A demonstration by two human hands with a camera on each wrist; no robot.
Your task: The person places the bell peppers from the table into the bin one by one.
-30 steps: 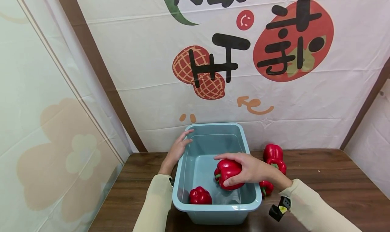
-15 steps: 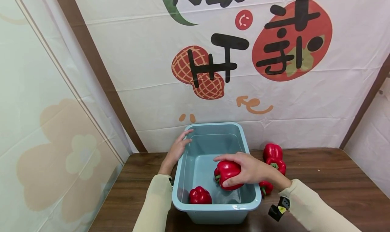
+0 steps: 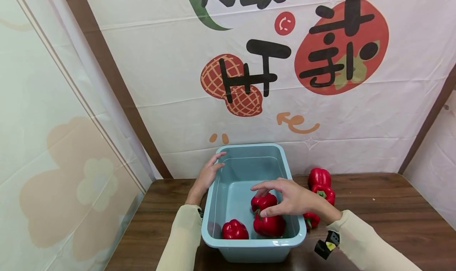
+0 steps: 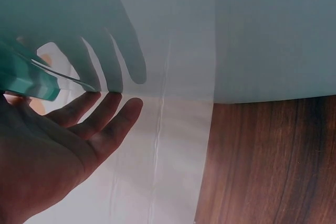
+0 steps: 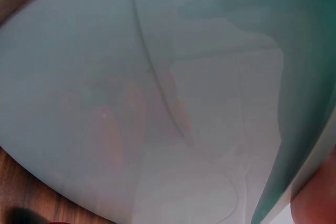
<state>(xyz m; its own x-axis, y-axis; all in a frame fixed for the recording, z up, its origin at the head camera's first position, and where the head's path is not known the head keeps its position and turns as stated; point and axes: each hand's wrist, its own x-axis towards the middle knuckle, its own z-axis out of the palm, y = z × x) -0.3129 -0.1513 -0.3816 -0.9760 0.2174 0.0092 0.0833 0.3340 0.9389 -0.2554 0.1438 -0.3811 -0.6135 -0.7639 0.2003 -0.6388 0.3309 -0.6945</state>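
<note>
A light-blue plastic tub (image 3: 261, 243) stands on the table in the head view. My left hand (image 3: 207, 176) rests on its left rim; in the left wrist view, fairly straight fingers (image 4: 113, 111) touch the outer wall. Over the tub's right side, my right hand (image 3: 290, 198) is held with fingers spread and thumb apart, gripping nothing. Beneath it lie two red bell peppers, one farther back (image 3: 263, 201) and one nearer (image 3: 269, 225), partly hidden by the hand. A third bell pepper (image 3: 235, 229) lies in the near left corner. Mostly tub wall fills the right wrist view.
On the wooden table (image 3: 377, 215), right of the tub, lie a bell pepper (image 3: 319, 178) at the back, another (image 3: 324, 192) before it, and one (image 3: 311, 219) near the tub's side. A printed cloth wall (image 3: 185, 116) stands close behind the tub.
My right hand has let go of a bell pepper, which now lies lower in the tub. Another pepper shows behind it. The left hand stays on the rim.
</note>
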